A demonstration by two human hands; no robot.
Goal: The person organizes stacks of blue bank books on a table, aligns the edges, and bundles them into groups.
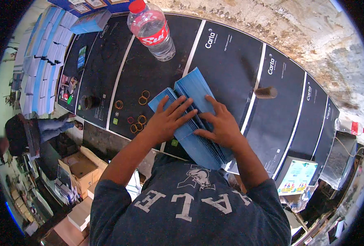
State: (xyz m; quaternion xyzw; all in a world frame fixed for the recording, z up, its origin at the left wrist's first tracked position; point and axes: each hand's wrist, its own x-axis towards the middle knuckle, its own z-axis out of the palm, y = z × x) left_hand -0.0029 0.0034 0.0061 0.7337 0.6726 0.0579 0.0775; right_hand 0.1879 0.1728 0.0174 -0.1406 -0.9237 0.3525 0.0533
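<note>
Two stacks of thin blue paper-covered booklets lie side by side on the black table, their layered edges fanned along the seam. My left hand rests flat on the left blue stack, fingers spread. On the right blue stack sits my right hand, its fingers apart and its thumb reaching toward the seam. Both hands touch the paper without wrapping round it. The stacks' near ends lie close to my shirt. Several rubber bands are on the table left of my left hand.
A large water bottle with a red cap stands at the back. A brown cylinder is on the right, a dark cup on the left. Paper stacks rise far left, near another person. Printed sheets sit at the right edge.
</note>
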